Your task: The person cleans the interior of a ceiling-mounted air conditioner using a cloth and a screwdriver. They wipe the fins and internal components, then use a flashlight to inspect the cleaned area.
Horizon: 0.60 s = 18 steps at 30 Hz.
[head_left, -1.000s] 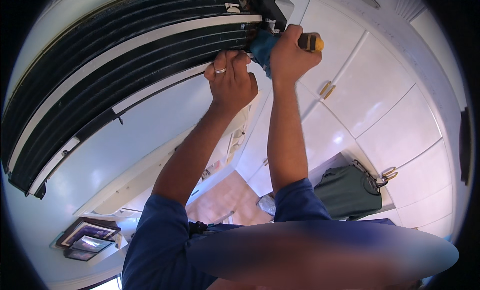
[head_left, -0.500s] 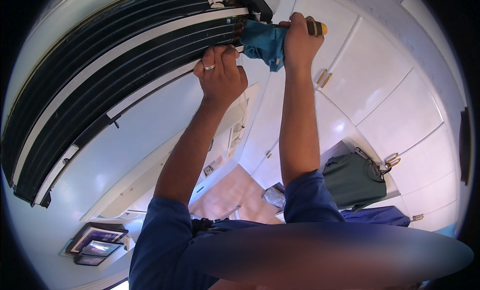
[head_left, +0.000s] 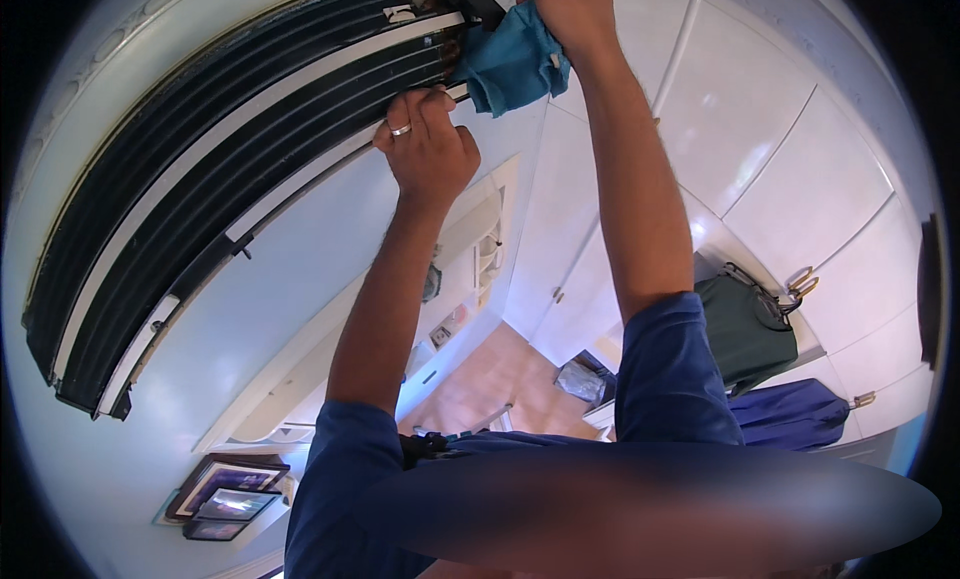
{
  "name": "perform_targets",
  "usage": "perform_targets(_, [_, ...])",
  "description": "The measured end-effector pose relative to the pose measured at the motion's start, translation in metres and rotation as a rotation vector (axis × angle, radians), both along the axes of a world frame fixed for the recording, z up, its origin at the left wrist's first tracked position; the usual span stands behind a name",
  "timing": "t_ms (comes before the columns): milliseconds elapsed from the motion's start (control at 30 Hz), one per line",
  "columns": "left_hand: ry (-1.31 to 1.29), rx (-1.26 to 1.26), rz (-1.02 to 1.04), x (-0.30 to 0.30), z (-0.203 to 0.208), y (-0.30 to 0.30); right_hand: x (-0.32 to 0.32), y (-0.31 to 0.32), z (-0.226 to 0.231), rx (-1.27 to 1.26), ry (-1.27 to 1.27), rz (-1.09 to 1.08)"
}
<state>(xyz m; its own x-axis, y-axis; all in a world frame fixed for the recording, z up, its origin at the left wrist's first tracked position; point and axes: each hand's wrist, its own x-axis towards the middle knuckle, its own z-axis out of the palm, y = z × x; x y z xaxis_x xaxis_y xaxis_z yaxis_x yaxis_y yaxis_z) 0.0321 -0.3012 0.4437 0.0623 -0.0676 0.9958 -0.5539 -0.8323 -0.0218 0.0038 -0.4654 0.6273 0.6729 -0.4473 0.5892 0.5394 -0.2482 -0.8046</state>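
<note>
A wall-mounted air conditioner [head_left: 270,129] without its front cover spans the upper left, its dark finned coil crossed by pale strips. My left hand [head_left: 428,144], a ring on one finger, is closed over the unit's lower edge with bent fingers. Up at the unit's right end, my right hand [head_left: 578,24] grips a teal cloth [head_left: 515,64], which hangs against the end of the coil. The same fist holds a tool with a yellow-and-black handle, now mostly cut off by the top of the picture. Cloth hides the tool's other end.
White cupboards [head_left: 770,129] with brass-coloured handles line the right side. A dark green shirt [head_left: 745,329] and a blue garment [head_left: 795,414] hang there. Framed pictures [head_left: 235,504] stand at lower left, a white shelf unit [head_left: 465,294] lies below the air conditioner, and tiled floor [head_left: 500,384] shows beneath.
My right hand has moved up, and the tool handle has mostly left the picture. The cloth looks more spread out. My left hand stays on the unit's edge; the whole view has shifted slightly.
</note>
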Motion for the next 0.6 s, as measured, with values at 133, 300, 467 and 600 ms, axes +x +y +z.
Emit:
perform_targets(133, [0.016,0.014,0.009,-0.003,0.002,0.002,0.023,-0.029,-0.005,0.1,0.12,-0.063])
perform_targets(300, [-0.01,0.016,0.027,-0.001,0.001,0.001,0.064,-0.072,-0.035,0.294,0.147,0.211])
perform_targets(467, [0.022,0.039,0.035,0.002,-0.001,0.003,0.063,-0.107,-0.044,0.407,0.102,0.203])
perform_targets(600, [0.021,0.047,-0.002,0.004,-0.003,0.003,0.02,-0.129,-0.05,0.593,0.003,0.222])
